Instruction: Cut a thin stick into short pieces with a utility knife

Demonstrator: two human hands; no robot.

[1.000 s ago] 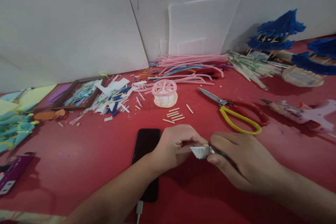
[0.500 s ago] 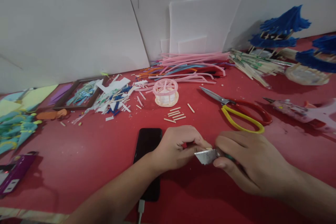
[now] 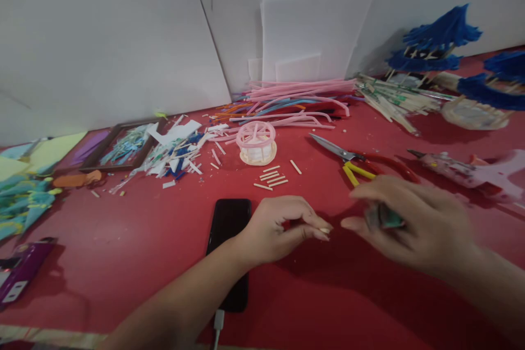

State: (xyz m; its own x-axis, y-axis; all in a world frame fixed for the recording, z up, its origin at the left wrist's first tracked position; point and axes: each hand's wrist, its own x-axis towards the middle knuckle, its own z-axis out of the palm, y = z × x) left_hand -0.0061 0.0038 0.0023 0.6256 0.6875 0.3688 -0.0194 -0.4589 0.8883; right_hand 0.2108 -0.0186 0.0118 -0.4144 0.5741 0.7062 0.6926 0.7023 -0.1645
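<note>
My left hand (image 3: 283, 229) is closed in a pinch, thumb and forefinger holding a short piece of wooden stick (image 3: 324, 230); only its end shows. To the right, my right hand (image 3: 414, 224) curls around a craft knife (image 3: 388, 217) with a green handle. Motion blurs the knife, and its blade is mostly hidden in the palm. Beyond my hands, several cut stick pieces (image 3: 274, 177) lie side by side on the red table. Just behind them stands a small round model (image 3: 257, 144) with a pink ring on top and a pale base.
A black phone (image 3: 229, 224) on a cable lies under my left wrist. Scissors (image 3: 334, 147) and a pink glue gun (image 3: 459, 169) are at right. Pink tubes (image 3: 303, 87), bamboo sticks (image 3: 389, 98) and blue-roofed models (image 3: 443, 33) line the back. Paper scraps (image 3: 178, 134) are left of centre.
My right hand has moved up and right with the knife, away from the stick piece and partly over the scissors' handles. My left hand stays put, still pinching the piece.
</note>
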